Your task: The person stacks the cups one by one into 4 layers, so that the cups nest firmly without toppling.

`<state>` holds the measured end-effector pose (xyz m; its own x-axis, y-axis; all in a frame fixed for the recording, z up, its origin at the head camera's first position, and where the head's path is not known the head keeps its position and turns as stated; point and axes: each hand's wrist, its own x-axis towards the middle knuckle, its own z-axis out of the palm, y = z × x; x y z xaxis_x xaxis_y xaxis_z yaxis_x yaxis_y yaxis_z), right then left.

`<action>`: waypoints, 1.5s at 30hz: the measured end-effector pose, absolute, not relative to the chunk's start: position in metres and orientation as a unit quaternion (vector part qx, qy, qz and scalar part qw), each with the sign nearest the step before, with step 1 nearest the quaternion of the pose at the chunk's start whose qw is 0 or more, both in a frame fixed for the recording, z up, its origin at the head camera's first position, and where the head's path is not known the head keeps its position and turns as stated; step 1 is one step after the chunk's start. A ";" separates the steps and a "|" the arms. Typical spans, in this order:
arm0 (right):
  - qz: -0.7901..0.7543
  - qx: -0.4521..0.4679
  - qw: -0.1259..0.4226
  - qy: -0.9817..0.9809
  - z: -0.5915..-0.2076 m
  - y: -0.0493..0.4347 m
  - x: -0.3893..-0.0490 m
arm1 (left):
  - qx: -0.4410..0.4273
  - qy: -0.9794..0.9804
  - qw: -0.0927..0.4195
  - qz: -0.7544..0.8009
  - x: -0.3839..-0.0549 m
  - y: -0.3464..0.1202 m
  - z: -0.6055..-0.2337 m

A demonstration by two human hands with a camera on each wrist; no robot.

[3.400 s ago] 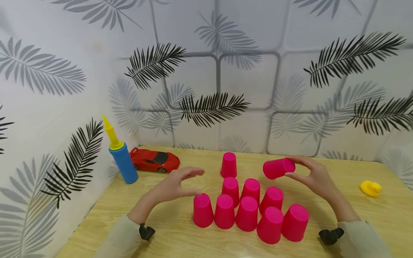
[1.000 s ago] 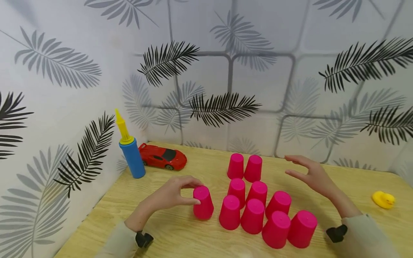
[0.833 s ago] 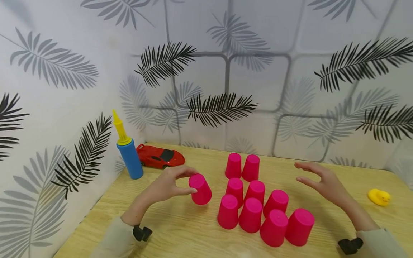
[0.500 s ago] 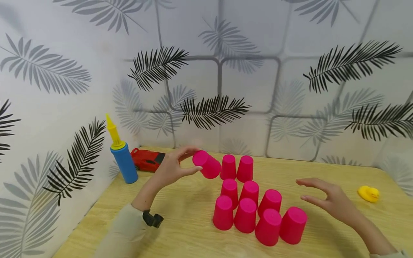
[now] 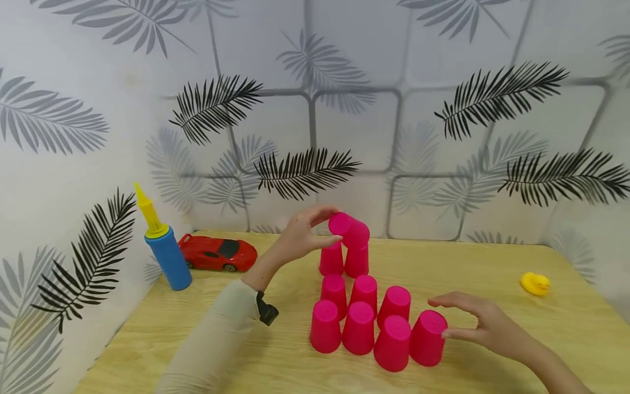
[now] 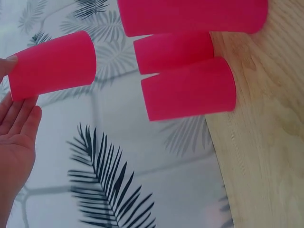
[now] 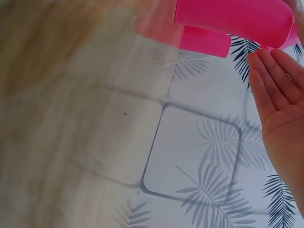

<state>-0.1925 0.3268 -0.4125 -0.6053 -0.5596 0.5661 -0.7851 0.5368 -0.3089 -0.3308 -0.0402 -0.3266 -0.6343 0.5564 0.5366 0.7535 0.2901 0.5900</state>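
Observation:
My left hand (image 5: 301,232) pinches a pink cup (image 5: 353,230) between thumb and fingers, tilted above two upside-down cups at the table's back. Those two back cups (image 5: 356,261) stand side by side, partly covered by the held one. In the left wrist view the held cup (image 6: 54,65) is apart from the back cups. My right hand (image 5: 484,325) is at the rightmost cup (image 5: 428,339), thumb and fingers spread to either side of it. Straight fingers (image 7: 270,78) show in the right wrist view; whether they touch the cup I cannot tell.
Several more upside-down pink cups (image 5: 364,298) stand in two rows on the wooden table (image 5: 275,350). At the left are a blue and yellow hand pump (image 5: 169,257) and a red toy car (image 5: 219,253). A yellow rubber duck (image 5: 535,284) sits at the right. Patterned walls bound the table.
My left hand has lifted the leftmost front cup and carried it back and right, over the back pair. My right hand earlier set a cup in the back, then came forward to the rightmost cup.

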 end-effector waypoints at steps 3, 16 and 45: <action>0.282 0.401 0.194 -0.850 -0.412 0.324 -0.192 | -0.421 -0.802 0.096 -0.413 -0.337 -0.026 -0.325; 0.304 0.416 0.154 -0.843 -0.415 0.323 -0.192 | -0.455 -0.842 0.055 -0.284 -0.360 0.028 -0.328; 0.295 0.376 0.130 -0.869 -0.410 0.325 -0.184 | -0.506 -0.851 -0.005 -0.142 -0.380 0.077 -0.364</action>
<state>-0.1839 0.3245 -0.4104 -0.6832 -0.5770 0.4476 -0.7302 0.5428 -0.4149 -0.3796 0.0767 -0.3638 -0.4873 0.8626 0.1358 0.8598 0.4468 0.2473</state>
